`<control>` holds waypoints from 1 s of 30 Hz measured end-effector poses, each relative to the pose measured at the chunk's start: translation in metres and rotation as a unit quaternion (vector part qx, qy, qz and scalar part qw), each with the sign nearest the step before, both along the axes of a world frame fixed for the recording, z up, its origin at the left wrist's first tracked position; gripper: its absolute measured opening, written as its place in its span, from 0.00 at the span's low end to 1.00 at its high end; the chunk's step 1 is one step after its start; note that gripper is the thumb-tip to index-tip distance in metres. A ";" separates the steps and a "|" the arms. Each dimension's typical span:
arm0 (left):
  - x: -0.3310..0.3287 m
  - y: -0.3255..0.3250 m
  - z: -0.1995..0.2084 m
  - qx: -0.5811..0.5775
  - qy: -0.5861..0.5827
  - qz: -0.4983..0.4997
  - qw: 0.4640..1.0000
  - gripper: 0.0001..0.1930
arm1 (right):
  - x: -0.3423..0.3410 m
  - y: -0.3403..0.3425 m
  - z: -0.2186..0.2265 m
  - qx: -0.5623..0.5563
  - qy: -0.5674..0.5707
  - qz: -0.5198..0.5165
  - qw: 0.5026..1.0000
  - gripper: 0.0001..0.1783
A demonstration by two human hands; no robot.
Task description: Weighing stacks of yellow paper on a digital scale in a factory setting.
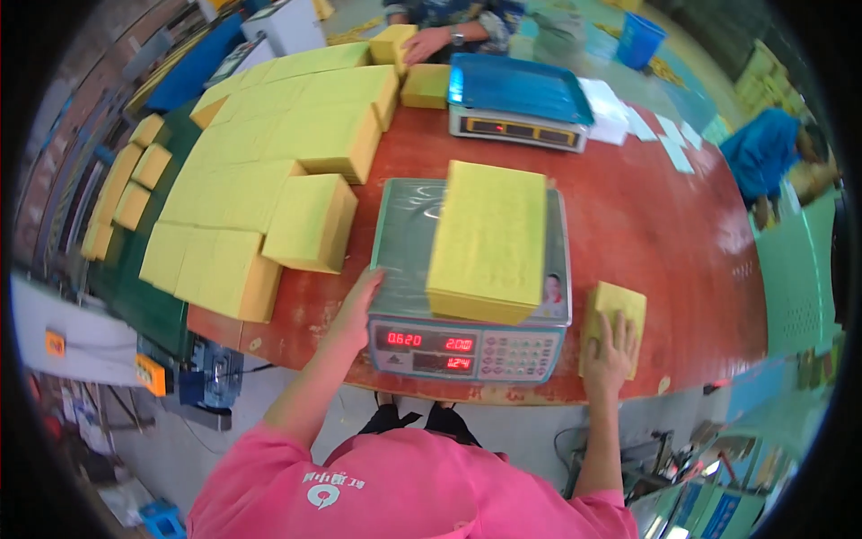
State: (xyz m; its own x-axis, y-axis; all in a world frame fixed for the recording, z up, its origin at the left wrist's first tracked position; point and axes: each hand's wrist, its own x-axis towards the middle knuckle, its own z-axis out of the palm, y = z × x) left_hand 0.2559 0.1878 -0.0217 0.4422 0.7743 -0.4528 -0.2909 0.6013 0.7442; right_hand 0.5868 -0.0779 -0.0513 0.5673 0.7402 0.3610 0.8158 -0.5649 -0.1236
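In front of me stands a digital weighing scale [404,234] with a metal pan and lit red digits. A tall block of yellow paper sheets [489,242] rests on the right part of its pan. My left hand [363,296] touches the scale's left edge, its fingers stretched along the side. To the right of the scale, a smaller stack of yellow paper [620,301] lies on the red table. My right hand [611,352] is laid on top of this stack with fingers spread.
Many yellow paper blocks [260,144] stand in rows on the left of the red table [664,234]. Beyond is a second scale with a blue tray [516,85], near another person's hand [426,43]. A person in blue [763,153] is at the right. Left is a green conveyor [135,278].
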 end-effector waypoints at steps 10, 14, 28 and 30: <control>-0.035 0.042 0.074 0.433 0.497 -0.236 0.714 0.33 | 0.008 -0.012 0.014 0.189 0.050 0.088 0.977 0.21; -0.059 0.104 0.119 0.490 0.607 -0.147 0.608 0.24 | -0.081 -0.012 0.075 0.209 0.265 0.116 0.934 0.13; -0.100 0.108 0.036 0.748 0.381 -0.201 0.504 0.20 | -0.347 0.043 0.019 0.076 0.592 0.261 0.759 0.07; -0.119 0.069 0.036 0.793 0.304 -0.255 0.462 0.24 | -0.346 0.051 0.023 0.121 0.577 0.250 0.768 0.09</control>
State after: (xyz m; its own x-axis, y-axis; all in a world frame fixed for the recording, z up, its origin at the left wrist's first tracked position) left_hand 0.1368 0.2571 0.0143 0.9151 0.2090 0.3449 0.1391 -0.9663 0.2165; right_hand 0.2408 -0.0273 -0.0281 0.2788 0.9603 -0.0083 0.1912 -0.0640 -0.9795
